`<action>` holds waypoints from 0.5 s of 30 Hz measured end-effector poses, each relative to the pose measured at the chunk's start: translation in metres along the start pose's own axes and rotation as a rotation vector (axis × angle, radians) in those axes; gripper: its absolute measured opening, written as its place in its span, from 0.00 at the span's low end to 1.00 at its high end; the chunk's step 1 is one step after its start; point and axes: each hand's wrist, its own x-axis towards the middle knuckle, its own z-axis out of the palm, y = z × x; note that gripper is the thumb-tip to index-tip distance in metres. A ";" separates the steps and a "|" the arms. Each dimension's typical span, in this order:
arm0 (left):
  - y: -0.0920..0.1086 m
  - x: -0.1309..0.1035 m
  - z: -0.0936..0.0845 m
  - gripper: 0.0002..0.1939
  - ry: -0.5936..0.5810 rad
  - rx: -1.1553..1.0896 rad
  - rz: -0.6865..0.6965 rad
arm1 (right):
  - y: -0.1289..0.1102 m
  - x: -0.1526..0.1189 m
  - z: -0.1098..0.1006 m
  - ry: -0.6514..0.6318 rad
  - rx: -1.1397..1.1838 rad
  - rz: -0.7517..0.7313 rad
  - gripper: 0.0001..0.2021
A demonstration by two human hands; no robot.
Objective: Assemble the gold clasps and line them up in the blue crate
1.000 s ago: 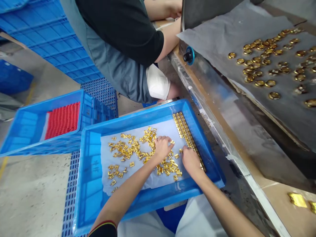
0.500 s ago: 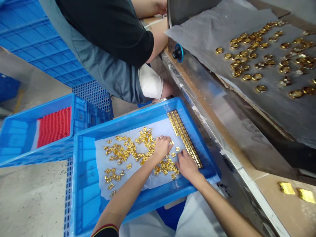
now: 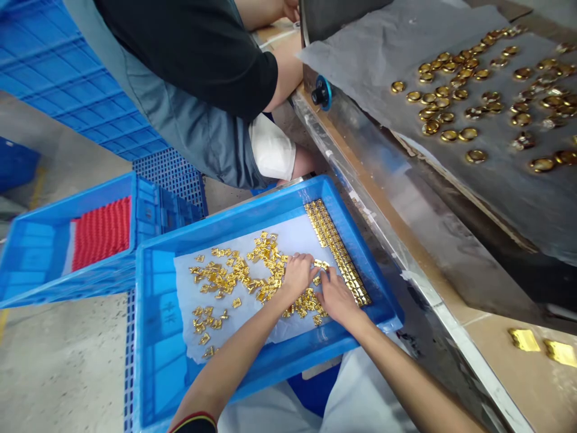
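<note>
My left hand [image 3: 298, 273] is over the white sheet [image 3: 291, 228] in a blue tray. Its fingers are bent together, with the tips at a short line of small gold metal pieces [image 3: 321, 263]. From the other side my right hand [image 3: 336, 293] meets the same line, thumb and fingers closed at its end. The fingers partly hide these pieces. Loose gold pieces [image 3: 220, 273] are scattered left of and below my hands. Close-set rows of matching pieces [image 3: 336, 246] run along the tray's right side, just beyond my right hand.
The blue tray [image 3: 153, 325] stands before my knees. Left of it, a blue crate [image 3: 27, 240] holds red items [image 3: 101, 233]. Gold rings [image 3: 444, 90] lie on grey paper on the right-hand bench, with two larger gold pieces [image 3: 525, 340] nearer. A co-worker [image 3: 193, 66] sits beyond the tray.
My hands have come closer together. Gold pieces that lay apart between them now sit end to end in a short line. The right fingertips have moved up to it.
</note>
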 end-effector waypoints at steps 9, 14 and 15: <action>-0.003 -0.001 0.000 0.06 0.013 -0.028 0.021 | 0.001 0.000 0.001 0.023 0.018 0.006 0.22; 0.004 0.012 0.001 0.08 0.021 -0.049 0.047 | 0.002 0.002 0.002 0.031 0.013 0.019 0.22; 0.005 0.015 0.001 0.08 0.022 -0.054 0.051 | 0.002 0.002 0.001 0.031 0.012 0.023 0.22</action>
